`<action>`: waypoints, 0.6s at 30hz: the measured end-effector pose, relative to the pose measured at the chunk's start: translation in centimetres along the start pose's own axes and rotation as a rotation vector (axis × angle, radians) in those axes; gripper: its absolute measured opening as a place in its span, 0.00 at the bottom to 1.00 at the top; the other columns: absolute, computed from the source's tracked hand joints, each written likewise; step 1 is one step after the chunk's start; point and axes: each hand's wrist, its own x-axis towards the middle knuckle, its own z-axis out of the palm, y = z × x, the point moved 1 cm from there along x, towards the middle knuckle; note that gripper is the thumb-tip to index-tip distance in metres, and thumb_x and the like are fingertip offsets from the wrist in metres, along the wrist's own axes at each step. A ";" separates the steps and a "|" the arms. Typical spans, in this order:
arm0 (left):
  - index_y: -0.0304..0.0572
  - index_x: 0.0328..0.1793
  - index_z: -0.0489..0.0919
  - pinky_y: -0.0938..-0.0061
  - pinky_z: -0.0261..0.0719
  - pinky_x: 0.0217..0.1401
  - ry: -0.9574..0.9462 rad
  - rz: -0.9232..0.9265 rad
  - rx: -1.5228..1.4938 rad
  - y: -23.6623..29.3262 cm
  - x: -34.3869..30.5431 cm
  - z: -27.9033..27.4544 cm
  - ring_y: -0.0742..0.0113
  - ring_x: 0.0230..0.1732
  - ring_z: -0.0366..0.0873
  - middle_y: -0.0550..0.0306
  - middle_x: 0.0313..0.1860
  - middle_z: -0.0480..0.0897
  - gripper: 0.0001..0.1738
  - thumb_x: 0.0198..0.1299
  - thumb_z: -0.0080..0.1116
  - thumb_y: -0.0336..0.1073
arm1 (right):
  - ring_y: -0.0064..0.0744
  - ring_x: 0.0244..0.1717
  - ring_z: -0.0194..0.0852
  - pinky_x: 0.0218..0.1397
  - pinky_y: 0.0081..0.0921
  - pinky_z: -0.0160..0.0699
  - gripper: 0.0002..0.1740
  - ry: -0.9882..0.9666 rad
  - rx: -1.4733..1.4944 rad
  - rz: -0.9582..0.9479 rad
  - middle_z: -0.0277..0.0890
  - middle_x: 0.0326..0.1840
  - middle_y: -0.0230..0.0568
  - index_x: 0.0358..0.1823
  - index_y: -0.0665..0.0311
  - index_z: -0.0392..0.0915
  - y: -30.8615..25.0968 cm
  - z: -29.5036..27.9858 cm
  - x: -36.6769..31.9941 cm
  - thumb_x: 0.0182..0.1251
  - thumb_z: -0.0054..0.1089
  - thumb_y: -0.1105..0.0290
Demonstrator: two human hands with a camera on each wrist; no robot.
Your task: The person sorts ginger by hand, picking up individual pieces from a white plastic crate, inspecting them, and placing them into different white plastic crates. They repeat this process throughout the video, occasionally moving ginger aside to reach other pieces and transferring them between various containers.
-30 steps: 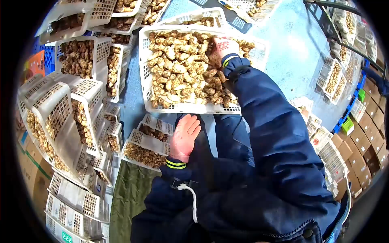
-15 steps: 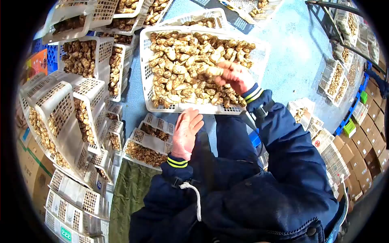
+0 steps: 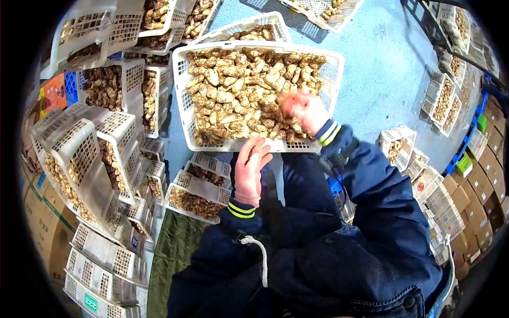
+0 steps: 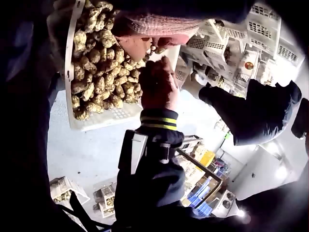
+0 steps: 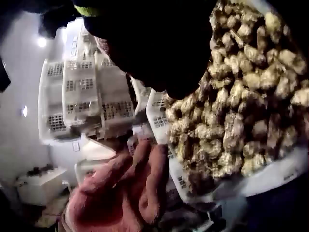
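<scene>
A white plastic crate (image 3: 183,114) is filled with knobbly brown-and-cream tubers (image 3: 233,95). Over its right half is my right hand (image 3: 306,110), in a pink glove and blurred, its fingers among the tubers. In the left wrist view that right hand (image 4: 159,87) is dark, beside the heap; I cannot tell whether it grips a tuber. My left hand (image 3: 251,172), gloved too, has its fingers extended up to the crate's near rim and holds nothing. The right wrist view shows the left hand (image 5: 120,193) with spread fingers near the crate's corner.
Stacked white crates of tubers (image 3: 101,143) line the left side. Another crate (image 3: 278,29) lies just behind the full one. More crates (image 3: 397,148) and brown cartons (image 3: 485,169) stand along the right. A green cloth (image 3: 172,238) lies at lower left on the blue floor (image 3: 371,79).
My right hand came from the crate's far right toward its near right side; half a second ago a tuber was at its fingers. The left hand moved slightly right, fingers still at the near rim.
</scene>
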 end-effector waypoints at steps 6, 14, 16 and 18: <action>0.35 0.60 0.62 0.63 0.64 0.59 -0.173 -0.104 -0.109 -1.4 0.2 -2.3 0.54 0.56 0.67 0.44 0.56 0.68 0.23 0.63 0.42 0.42 | 0.38 0.36 0.74 0.43 0.28 0.76 0.25 0.474 0.873 -0.092 0.72 0.43 0.49 0.53 0.71 0.63 -1.1 -8.0 9.2 0.63 0.50 0.59; 0.33 0.57 0.65 0.65 0.67 0.57 -0.044 -0.172 -0.175 -1.6 0.0 -3.6 0.56 0.53 0.70 0.44 0.53 0.71 0.21 0.63 0.43 0.40 | 0.40 0.54 0.65 0.53 0.32 0.66 0.23 0.032 -1.401 -0.309 0.70 0.49 0.40 0.54 0.56 0.66 4.6 -0.3 11.4 0.53 0.48 0.75; 0.33 0.56 0.65 0.66 0.68 0.55 -0.019 -0.175 -0.164 -1.3 0.1 -3.8 0.56 0.52 0.71 0.45 0.52 0.72 0.21 0.63 0.43 0.41 | 0.35 0.49 0.69 0.48 0.32 0.67 0.19 -0.006 -1.539 -0.374 0.72 0.44 0.36 0.53 0.51 0.67 5.5 -0.3 12.6 0.58 0.43 0.72; 0.33 0.57 0.65 0.66 0.68 0.56 0.006 -0.173 -0.132 -1.1 -0.1 -4.1 0.55 0.53 0.70 0.45 0.52 0.71 0.21 0.64 0.42 0.41 | 0.36 0.49 0.69 0.48 0.32 0.68 0.19 -0.068 -1.495 -0.291 0.73 0.44 0.38 0.53 0.52 0.67 5.7 -1.1 12.1 0.57 0.45 0.70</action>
